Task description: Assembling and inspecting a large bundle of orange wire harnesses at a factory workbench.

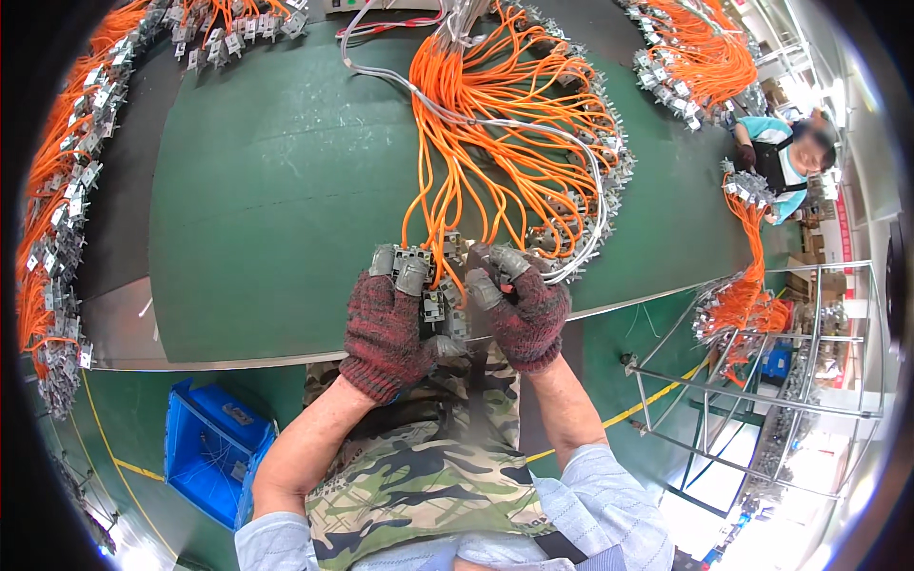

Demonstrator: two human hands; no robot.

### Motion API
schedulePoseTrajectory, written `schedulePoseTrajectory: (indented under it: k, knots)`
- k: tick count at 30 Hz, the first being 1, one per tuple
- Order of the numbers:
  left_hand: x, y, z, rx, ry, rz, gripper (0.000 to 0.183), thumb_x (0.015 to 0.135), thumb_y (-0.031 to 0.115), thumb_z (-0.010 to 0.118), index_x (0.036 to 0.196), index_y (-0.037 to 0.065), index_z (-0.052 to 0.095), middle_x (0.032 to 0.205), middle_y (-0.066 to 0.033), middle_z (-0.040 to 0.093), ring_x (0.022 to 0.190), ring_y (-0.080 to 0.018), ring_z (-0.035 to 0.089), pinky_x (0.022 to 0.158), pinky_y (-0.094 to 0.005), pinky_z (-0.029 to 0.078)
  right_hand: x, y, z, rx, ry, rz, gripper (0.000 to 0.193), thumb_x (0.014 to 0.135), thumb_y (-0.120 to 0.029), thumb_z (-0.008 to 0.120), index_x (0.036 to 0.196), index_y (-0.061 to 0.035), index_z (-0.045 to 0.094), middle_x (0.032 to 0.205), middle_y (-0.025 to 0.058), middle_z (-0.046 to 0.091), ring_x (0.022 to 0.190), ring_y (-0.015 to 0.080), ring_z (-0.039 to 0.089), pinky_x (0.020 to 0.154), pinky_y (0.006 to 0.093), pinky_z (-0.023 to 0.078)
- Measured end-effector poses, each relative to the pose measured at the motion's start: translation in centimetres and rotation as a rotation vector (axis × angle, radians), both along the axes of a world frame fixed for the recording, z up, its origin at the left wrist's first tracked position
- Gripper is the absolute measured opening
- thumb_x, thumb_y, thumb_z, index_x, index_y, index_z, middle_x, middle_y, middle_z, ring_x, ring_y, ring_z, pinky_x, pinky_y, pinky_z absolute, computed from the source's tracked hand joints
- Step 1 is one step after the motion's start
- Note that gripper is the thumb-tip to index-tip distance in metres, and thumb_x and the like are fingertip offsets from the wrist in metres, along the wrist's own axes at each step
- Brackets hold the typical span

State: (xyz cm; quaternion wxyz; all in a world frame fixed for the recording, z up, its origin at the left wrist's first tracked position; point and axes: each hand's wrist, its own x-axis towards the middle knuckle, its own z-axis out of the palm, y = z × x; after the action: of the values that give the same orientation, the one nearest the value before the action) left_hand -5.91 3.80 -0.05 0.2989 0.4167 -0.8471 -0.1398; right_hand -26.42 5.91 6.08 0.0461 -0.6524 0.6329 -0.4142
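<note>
My left hand (386, 328), in a dark red knitted glove with grey-taped fingertips, is closed around a small cluster of grey metal connectors (436, 306) at the ends of orange cables. Close to its right side is my right hand (529, 319), gloved the same way. Its taped fingers are bent together beside the cluster, and whatever lies between them is hidden. From both hands the bundle of orange cables (466, 95) fans away across the green table mat (276, 190). More grey connectors edge the bundle's right side, and a white cable (600, 190) loops around there.
Cable bundles with connectors line the left edge (71, 181) and far right (700, 57). A blue bin (205, 447) stands on the floor at left. Metal racks (762, 381) stand at right, where a person (790, 162) handles another bundle.
</note>
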Motion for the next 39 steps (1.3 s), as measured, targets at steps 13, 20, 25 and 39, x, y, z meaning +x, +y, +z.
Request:
schedulePoseTrajectory:
  k: [13,20,25,39]
  knots:
    - [0.2,0.1,0.1,-0.007,-0.033,-0.001,0.113,0.076,0.064,0.083,0.158,0.000,0.038,0.151,-0.0357,0.044,0.135,-0.0554,0.049,0.110,-0.0621,0.043,-1.5,3.2,0.1,0.008,-0.231,-0.012,0.041,0.082,-0.009,0.088,0.120,-0.0090,0.073,0.094,0.0073,0.077,0.074,0.0187,0.075,0.064,0.0308,0.058]
    - [0.2,0.0,0.2,0.025,-0.042,-0.004,0.116,0.076,0.066,0.083,0.160,0.001,0.036,0.154,-0.0362,0.041,0.138,-0.0559,0.047,0.111,-0.0621,0.042,-1.2,8.7,-1.4,0.104,-0.346,0.026,0.044,0.084,-0.011,0.088,0.124,-0.0081,0.071,0.092,0.0097,0.076,0.079,0.0208,0.078,0.069,0.0326,0.061]
    - [0.1,0.1,0.4,0.041,-0.057,0.002,0.116,0.077,0.065,0.083,0.160,0.001,0.035,0.154,-0.0364,0.041,0.139,-0.0558,0.046,0.112,-0.0622,0.041,-0.8,8.9,-1.5,0.115,-0.207,0.008,0.041,0.086,-0.013,0.087,0.123,-0.0083,0.072,0.094,0.0108,0.078,0.076,0.0213,0.077,0.067,0.0324,0.059]
    - [0.1,0.0,0.4,0.040,-0.032,-0.005,0.115,0.076,0.063,0.083,0.161,0.003,0.035,0.155,-0.0364,0.040,0.136,-0.0558,0.048,0.111,-0.0612,0.041,0.6,7.3,0.3,0.083,-0.239,0.018,0.036,0.087,-0.020,0.088,0.118,-0.0094,0.074,0.090,0.0102,0.077,0.073,0.0220,0.076,0.063,0.0337,0.058]
